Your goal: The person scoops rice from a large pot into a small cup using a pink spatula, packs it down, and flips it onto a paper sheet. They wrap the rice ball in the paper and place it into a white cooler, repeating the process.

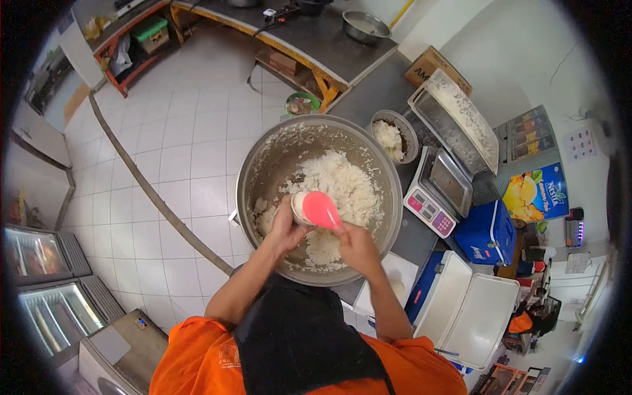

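A large metal pot (387, 217) stands in front of me, with white cooked rice (339, 181) heaped inside and grains stuck to its inner wall. Over the rice, my left hand (285, 227) is wrapped around a small pale cup (299, 205). My right hand (355, 247) grips the handle of a pink rice paddle (320, 208). The paddle's broad rounded head lies across the cup's mouth and covers most of it. How full the cup is cannot be seen.
Right of the pot are a bowl of rice (390, 138), a weighing scale (431, 207) and a tilted metal container (461, 125). An open cooler (434, 309) and a blue cooler (486, 230) stand nearer. A dark worktable (303, 39) runs behind; tiled floor (178, 164) lies left.
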